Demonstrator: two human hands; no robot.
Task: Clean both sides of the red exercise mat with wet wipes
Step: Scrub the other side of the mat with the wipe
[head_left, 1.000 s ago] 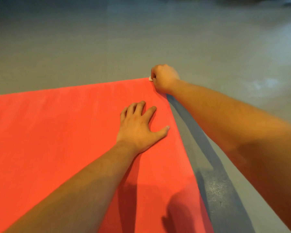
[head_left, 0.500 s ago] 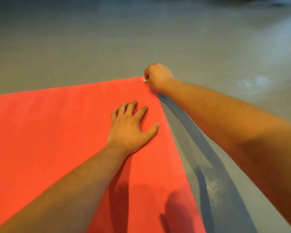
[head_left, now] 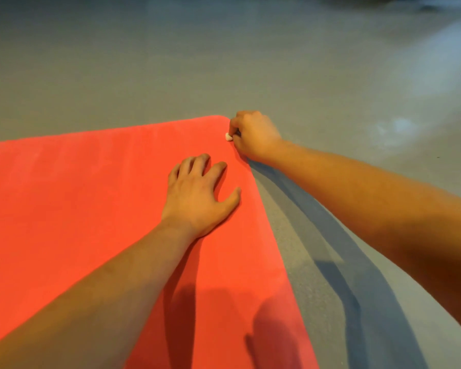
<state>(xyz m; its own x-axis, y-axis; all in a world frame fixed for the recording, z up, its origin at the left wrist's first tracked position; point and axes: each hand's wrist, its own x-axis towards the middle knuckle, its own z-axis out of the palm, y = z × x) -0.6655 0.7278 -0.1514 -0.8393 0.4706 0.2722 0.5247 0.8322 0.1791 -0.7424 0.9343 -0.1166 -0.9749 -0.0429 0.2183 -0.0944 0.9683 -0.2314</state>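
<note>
mat point(head_left: 91, 209), red, lying flat on grey floor point(head_left: 224, 62). far edge and right edge in view, meeting at a rounded far right corner. near and left parts run out of frame. top face shows, underside hidden.

handling, as judged: thin and soft, likely foam, light, floppy when lifted. probably slides on the smooth floor under a rubbing stroke, so it wants a flat palm holding it down beside the spot being wiped. for turning over, best taken at a corner or along the far edge and peeled back, since the middle gives no grip.

left hand point(head_left: 197, 198): palm down on the mat, fingers spread, thumb out toward the right edge, pressing close to the far right corner.

right hand point(head_left: 253, 135): at the far right corner, fingers curled, pinching a wipe point(head_left: 228, 136) against the mat. arm reaches in over the floor beside the right edge.

wipe: small white wad, mostly hidden in the fingers, only a tip showing. soft, presumably damp, slight enough to bunch up.

count: mat one. hands two. wipe one. no wipe packet in view.
</note>
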